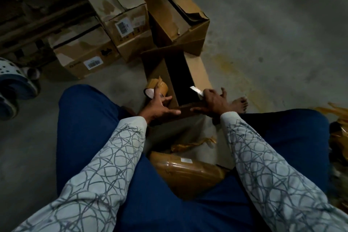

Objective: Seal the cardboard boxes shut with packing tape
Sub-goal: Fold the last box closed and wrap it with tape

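Head view, open cardboard box [196, 70] on floor [263, 24]; left hand [160, 108] gripping tape roll [157, 88] beside it, right hand [213, 100] clutching small blade [195, 90] at its near edge; box interior lost in dark

Brown cardboard boxes [116, 24], brown tape roll [157, 88], pale grey sleeves [105, 156] with dark scribbled loops, deep blue trousers [84, 118], mottled grey floor [273, 34], silver blade [195, 90]

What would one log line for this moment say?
left hand: holds tape roll | right hand: holds blade | box: open, unsealed
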A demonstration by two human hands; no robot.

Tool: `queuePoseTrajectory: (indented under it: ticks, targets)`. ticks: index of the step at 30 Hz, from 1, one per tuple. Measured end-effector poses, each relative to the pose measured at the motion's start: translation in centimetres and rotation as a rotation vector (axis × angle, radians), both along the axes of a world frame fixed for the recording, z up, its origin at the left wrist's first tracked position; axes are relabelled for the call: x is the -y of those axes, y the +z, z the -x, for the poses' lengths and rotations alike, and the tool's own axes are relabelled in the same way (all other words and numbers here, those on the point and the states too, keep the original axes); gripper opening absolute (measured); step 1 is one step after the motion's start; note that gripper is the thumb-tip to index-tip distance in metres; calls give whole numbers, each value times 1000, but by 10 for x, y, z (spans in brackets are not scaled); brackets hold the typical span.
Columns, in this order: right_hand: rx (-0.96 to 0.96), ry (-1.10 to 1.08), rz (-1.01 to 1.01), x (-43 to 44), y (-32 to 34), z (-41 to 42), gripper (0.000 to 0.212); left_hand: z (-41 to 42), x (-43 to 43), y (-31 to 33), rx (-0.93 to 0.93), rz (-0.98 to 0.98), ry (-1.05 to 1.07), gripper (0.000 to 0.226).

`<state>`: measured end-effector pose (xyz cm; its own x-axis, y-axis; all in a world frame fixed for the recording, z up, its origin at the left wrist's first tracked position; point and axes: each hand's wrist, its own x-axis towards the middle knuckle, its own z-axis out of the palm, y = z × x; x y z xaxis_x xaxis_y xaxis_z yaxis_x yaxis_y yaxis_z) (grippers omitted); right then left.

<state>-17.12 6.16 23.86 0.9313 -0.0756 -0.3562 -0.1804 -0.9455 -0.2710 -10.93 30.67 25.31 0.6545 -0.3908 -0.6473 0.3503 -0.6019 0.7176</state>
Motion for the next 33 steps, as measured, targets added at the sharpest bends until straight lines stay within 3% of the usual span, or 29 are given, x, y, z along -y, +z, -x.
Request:
queuePoseTrajectory:
  ticks: [3,7,11,15,28,31,33]
  targets:
    - [10,6,-42,-4,-16,-8,48,-4,6,-11,25,-108,-104,135]
    - [60,-33,-82,1,-24,-28,51,-20,16,-16,90,-149,24,126]
    - [-14,-59,-91,2,-21,-53,66,-33,27,-18,116,-155,149,130]
    - [-69,-29,-73,4,-22,-70,54,-42,31,-25,122,-188,200,132]
    - [-106,-43,-89,0,-44,-86,63,-54,29,-57,218,-280,207,146]
    - [20,-143,0,-6,-61,-72,65,-40,28,-71,342,-372,260,142]
    - [74,-252,12,-15,-74,-63,85,-35,28,-79,392,-429,327,140]
